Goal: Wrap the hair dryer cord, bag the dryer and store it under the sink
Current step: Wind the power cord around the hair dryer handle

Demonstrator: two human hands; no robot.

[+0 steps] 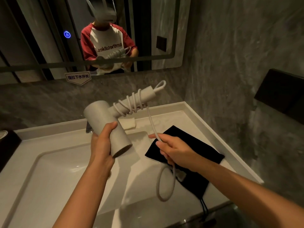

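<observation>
From the head view, the left hand [102, 142] is wrapped tight around the barrel of the pale grey plastic hair dryer [107, 127], above the white sink [54, 175]. Its handle points up and away, with loops around it. The right hand [171, 151] pinches the loose grey cord [152, 124], low and right of the handle. The flat black cloth bag [194, 153] lies on the worktop [185, 119] under that hand.

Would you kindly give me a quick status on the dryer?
Left hand grips dryer barrel. Right hand holds loose cord; handle partly wrapped. Black bag waits on counter, unobstructed.
</observation>
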